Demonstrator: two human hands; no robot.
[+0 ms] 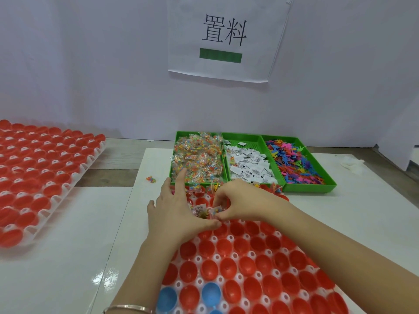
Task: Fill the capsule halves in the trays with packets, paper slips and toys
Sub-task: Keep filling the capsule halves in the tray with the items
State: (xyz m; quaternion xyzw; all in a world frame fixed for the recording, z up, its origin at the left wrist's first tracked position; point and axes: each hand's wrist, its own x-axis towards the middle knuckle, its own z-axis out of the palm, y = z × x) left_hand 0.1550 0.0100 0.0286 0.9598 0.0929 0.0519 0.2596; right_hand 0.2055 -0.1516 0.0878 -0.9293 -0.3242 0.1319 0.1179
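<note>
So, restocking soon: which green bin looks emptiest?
The middle bin, with paper slips: its floor shows bare at the back; packet bin and toy bin are covered.

From where I stand, the wooden worktop point(118, 159) is mostly covered by glossy white boards point(68, 245). Toward the wall, three green bins point(308, 188) sit side by side, touching, and hold packets point(199, 159), paper slips point(249, 168) and toys point(294, 164). Just in front lies a white tray point(252, 253) of red and a few blue capsule halves point(229, 267). A second tray point(77, 175) of red halves sits well to the left. One stray packet point(150, 179) lies near the bins.
</note>
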